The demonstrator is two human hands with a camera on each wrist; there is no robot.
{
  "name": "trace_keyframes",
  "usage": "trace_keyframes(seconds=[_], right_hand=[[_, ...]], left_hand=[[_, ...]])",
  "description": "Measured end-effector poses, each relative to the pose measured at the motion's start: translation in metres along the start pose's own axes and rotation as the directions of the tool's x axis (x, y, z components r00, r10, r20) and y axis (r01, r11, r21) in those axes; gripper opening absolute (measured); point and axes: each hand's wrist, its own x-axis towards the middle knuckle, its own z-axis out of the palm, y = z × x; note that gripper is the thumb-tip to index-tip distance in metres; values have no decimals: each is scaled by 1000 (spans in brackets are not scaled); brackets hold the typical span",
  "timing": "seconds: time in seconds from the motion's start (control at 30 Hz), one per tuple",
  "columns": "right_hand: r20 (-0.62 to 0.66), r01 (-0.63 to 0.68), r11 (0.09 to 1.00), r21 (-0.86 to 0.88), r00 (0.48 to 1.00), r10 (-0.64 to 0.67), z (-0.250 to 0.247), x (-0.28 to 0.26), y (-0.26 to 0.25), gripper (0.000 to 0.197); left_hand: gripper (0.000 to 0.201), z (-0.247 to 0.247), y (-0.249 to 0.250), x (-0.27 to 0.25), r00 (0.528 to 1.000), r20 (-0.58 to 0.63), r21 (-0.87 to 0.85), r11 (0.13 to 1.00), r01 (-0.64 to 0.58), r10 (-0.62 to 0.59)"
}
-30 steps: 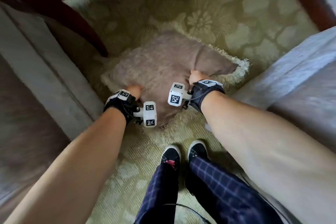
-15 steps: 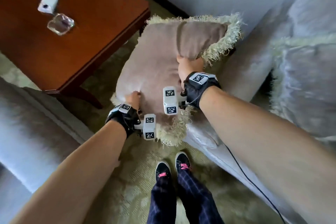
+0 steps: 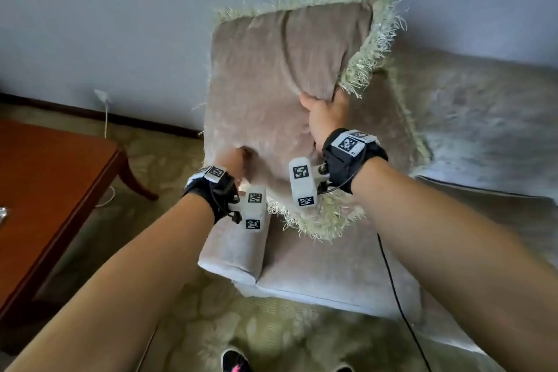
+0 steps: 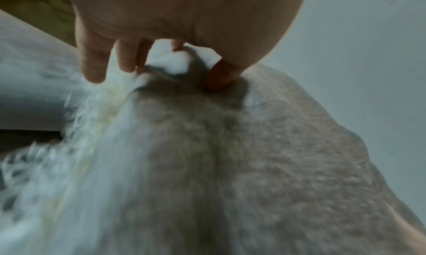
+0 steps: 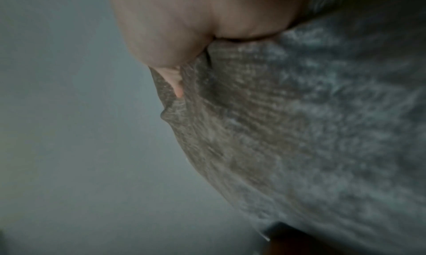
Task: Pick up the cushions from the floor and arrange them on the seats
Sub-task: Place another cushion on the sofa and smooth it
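A taupe cushion with a pale green fringe hangs upright in the air above the armrest end of a light beige sofa. My left hand pinches its fabric at the lower left; in the left wrist view the thumb and fingers bunch a fold of the cushion. My right hand grips its right side just under the fringe, with the cloth gathered in the fist. The right wrist view shows that hand dug into the cushion. Another fluffy pale cushion leans on the sofa's back at the right.
A reddish wooden coffee table stands at the left on a green patterned carpet. A grey wall rises behind, with a white cable hanging by the dark skirting. A black cord runs across the seat cushion.
Both hands have lifted the cushion off the carpet and swung it up and right, from beside the coffee table to over the sofa's armrest. The grips have stayed the same.
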Motion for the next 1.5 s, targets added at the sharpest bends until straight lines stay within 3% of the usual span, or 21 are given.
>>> trace_keyframes(seconds=[0.07,0.13,0.23,0.33,0.4,0.5,0.63,0.77,0.83,0.93,1.0,1.1,1.17,1.33,1.5], right_hand=[[-108,35,998,44,994,-30,-64,14,-19,76],[-179,71,996,55,982,-60,-129,24,-33,79],[-206,114,993,38,973,-104,-222,28,-44,67],[-189,158,985,-70,967,-169,-306,32,-47,73],[-141,202,964,-170,964,-227,-356,34,-50,53],[-120,292,895,-339,930,-349,-426,38,-58,23],[-67,314,810,-495,916,-395,-509,52,-64,24],[-16,301,755,-583,925,-381,-568,75,-58,22],[2,289,734,-614,931,-365,-590,94,-53,26],[4,270,714,-646,936,-351,-617,129,-47,25],[8,268,718,-642,939,-343,-634,157,-41,19],[34,237,720,-653,958,-285,-655,199,-33,27],[45,209,727,-654,970,-239,-671,226,-28,31],[13,129,746,-653,987,-159,-720,290,-15,30],[13,79,738,-670,995,-95,-772,347,0,14]], left_hand=[[61,44,33,-28,992,-87,120,989,-83,93],[72,96,65,-60,968,-81,202,955,-218,238],[83,181,93,-100,909,54,255,875,-412,413],[87,277,129,-142,817,193,287,765,-576,543],[94,336,145,-159,759,291,229,727,-647,583],[98,405,154,-154,702,323,213,673,-708,635],[101,471,157,-156,665,347,200,641,-741,661],[117,528,167,-159,580,480,246,534,-809,658],[122,554,172,-154,574,537,194,572,-797,619],[113,591,184,-133,630,537,247,609,-754,561],[90,616,193,-112,667,491,286,620,-731,560],[28,657,207,-84,735,378,298,677,-672,563],[9,684,215,-71,739,341,345,654,-673,581],[9,744,236,-51,742,354,421,612,-670,569],[4,801,257,-45,689,339,447,535,-717,641]])
